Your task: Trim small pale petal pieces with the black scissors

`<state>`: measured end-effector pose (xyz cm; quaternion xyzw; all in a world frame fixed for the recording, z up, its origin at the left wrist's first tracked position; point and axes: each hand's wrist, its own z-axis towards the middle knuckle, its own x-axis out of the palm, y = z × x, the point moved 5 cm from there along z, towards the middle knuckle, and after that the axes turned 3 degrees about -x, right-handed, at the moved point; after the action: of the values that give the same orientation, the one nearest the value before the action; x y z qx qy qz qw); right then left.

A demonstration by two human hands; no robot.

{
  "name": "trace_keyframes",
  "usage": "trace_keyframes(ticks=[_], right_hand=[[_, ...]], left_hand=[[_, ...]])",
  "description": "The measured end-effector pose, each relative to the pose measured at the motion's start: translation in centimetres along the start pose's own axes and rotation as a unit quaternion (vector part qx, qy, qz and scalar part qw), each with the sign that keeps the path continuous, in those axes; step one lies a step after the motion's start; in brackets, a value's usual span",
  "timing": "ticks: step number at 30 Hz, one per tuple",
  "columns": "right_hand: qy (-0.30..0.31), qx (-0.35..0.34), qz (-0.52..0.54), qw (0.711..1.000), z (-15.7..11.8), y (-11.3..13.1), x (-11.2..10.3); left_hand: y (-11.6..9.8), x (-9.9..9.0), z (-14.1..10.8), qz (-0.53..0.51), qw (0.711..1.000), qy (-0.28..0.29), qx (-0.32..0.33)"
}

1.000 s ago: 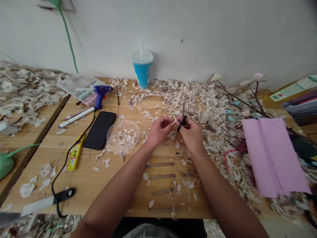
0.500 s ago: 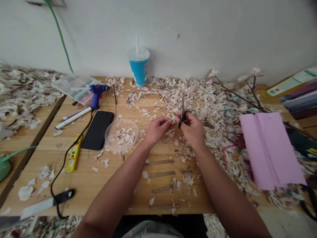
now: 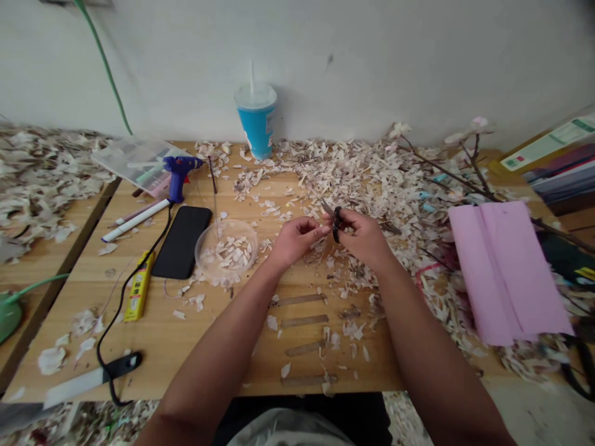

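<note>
Over the middle of the wooden table my left hand has thumb and fingers pinched together; whatever lies between them is too small to name. Close beside it, my right hand holds small scissors with black handles, their blades pointing up and left over the left fingertips. Left of my hands is a round clear dish with pale petal-like pieces in it. A large heap of similar pieces spreads behind and to the right.
A blue cup with a straw stands by the wall. At left lie a blue glue gun, a black phone and a yellow box. Pink paper and branches are at right.
The scissors have turned so their blades point left over my left fingertips instead of straight up. The pale piece seen between my left fingers before is now hidden. The view has shifted slightly.
</note>
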<state>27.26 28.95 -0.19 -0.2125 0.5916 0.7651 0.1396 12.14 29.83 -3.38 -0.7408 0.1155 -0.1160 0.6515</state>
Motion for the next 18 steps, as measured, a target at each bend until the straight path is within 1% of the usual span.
trace_keyframes(ticks=[3,6,10,14,16,18], right_hand=[[0.006,0.019,0.020,1.000,0.00,-0.46,-0.36],[0.010,0.028,0.023,0.999,0.01,-0.75,-0.67],[0.012,0.036,0.020,0.999,0.08,-0.86,-0.69],[-0.009,0.045,0.049,0.998,0.20,-0.85,-0.52],[-0.025,0.049,0.055,0.997,0.20,-0.83,-0.44],[-0.039,0.056,0.046,0.997,0.13,-0.81,-0.29]], left_hand=[[-0.04,0.24,0.02,0.010,0.999,0.027,0.020],[0.11,0.32,0.10,0.010,0.999,0.038,0.029],[0.45,0.23,0.21,0.005,0.999,0.044,0.021],[0.70,0.24,0.24,-0.030,0.998,0.050,-0.001],[0.83,0.23,0.34,-0.063,0.997,0.041,-0.017],[0.96,-0.05,0.51,-0.122,0.992,0.004,-0.028]])
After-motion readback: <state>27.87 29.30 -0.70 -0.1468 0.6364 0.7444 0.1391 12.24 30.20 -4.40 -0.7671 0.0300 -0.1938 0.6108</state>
